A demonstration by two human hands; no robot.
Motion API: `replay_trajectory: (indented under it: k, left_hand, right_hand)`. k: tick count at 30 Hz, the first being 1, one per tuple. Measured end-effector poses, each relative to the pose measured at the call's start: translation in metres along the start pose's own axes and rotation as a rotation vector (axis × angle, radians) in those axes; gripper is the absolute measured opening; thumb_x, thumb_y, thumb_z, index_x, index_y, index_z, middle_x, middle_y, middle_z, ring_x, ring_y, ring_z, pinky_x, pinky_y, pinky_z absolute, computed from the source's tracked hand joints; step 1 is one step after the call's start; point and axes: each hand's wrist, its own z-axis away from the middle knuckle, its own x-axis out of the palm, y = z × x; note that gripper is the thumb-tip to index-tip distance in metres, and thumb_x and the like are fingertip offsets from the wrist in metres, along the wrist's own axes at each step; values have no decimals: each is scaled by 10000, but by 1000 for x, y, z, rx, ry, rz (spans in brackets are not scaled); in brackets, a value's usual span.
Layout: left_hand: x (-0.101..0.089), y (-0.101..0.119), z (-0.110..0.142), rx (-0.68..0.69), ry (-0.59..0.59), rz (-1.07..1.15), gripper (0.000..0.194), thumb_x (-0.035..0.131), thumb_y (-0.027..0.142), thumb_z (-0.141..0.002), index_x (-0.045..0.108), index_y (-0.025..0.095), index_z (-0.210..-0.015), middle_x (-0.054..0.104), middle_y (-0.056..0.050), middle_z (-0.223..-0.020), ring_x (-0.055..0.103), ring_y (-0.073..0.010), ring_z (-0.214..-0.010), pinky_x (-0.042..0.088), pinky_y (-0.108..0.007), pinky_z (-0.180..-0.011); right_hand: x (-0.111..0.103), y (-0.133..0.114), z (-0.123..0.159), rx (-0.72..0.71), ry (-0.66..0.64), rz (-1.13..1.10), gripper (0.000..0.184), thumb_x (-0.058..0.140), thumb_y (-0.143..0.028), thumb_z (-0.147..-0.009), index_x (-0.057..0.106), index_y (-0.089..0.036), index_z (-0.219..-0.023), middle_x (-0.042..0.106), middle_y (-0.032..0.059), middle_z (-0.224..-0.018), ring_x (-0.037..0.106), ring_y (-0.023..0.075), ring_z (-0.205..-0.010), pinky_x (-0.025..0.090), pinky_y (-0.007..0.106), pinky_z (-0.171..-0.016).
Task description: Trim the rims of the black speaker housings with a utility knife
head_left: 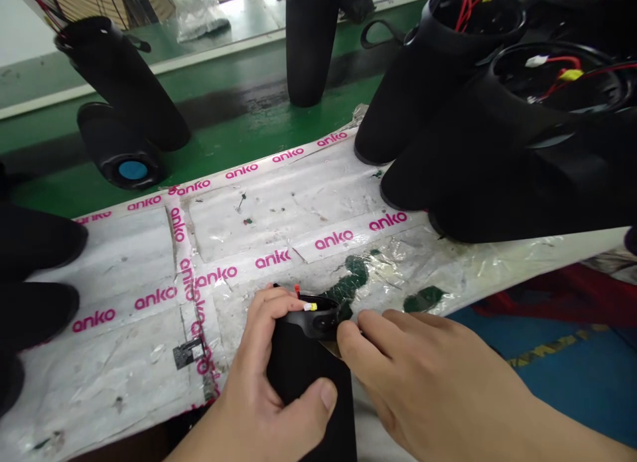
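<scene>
A black tube-shaped housing point(308, 376) stands tilted in front of me, its open end facing up and away. My left hand point(269, 376) wraps round its left side, thumb lying across the front. The left fingertips reach the rim beside a small white and yellow wire connector point(310, 307). A red connector point(297, 289) sticks up behind them. At the right side of the rim, my right hand point(413, 362) has its fingers curled and pinched against the edge. What lies between those fingertips is hidden.
Several similar black housings point(408, 83) with red wires crowd the right; others lie at the left. A black housing with a blue disc point(132, 170) lies on the green bench point(239, 117). White sheeting point(279, 216) with pink-lettered tape covers the near surface. A black scrap point(186, 354) lies left.
</scene>
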Motion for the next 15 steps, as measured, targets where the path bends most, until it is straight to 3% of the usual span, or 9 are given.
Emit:
replay_trajectory:
  k: [3,9,15]
  left_hand:
    - [-1,-2,1,7,-10,-3,649,669,155,-823,477,417,-1385,487,-33,-1364,547,-280,-1318,504,-407,-1088]
    - [-1,-4,1,5,-40,4,657,697,192,-861,458,440,-1421,463,-26,-1436,494,-283,-1413,440,-416,-1187]
    - [-3,-4,-1,31,-39,-14,667,646,162,-857,436,417,-1437,470,-28,-1412,528,-256,-1372,453,-375,-1176]
  right_hand:
    - [-4,-3,-2,25,-27,34,432,497,-95,-585,405,-290,-959,568,-51,-698,547,192,-500,316,352,-492]
    - [-11,-2,-7,26,-38,100,472,531,-142,-538,515,-278,-990,587,-48,-662,553,192,-436,303,336,-432]
    - [-11,6,-19,-47,-243,74,486,644,-144,-473,411,-300,-870,547,-56,-608,489,210,-352,37,338,-505]
